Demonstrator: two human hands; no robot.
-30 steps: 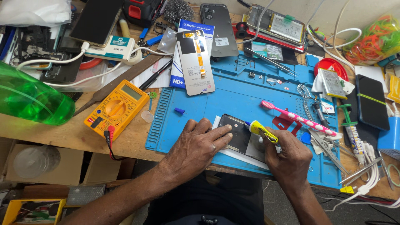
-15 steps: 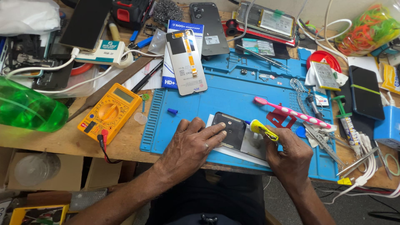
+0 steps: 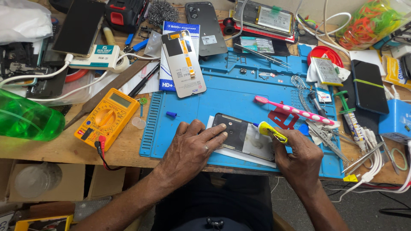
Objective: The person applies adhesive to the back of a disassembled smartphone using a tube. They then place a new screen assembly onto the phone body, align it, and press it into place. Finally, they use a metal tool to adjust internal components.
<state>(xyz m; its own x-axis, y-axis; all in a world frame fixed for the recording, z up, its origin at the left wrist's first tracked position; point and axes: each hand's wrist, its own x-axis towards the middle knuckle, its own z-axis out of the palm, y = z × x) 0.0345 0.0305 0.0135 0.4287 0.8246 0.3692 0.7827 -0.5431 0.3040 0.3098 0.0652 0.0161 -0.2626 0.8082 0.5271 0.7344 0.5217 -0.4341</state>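
Phone frame (image 3: 239,134) under flat left hand (image 3: 190,147) — right hand (image 3: 299,156) grips yellow tool (image 3: 269,130).

I see an opened phone (image 3: 242,137) lying flat on a white sheet (image 3: 239,155) at the front of the blue mat (image 3: 239,92). Its inside faces up, dark on the left and pale grey on the right. A small yellow glue tube (image 3: 269,130) is tilted over its right end, with the tip just above the phone.
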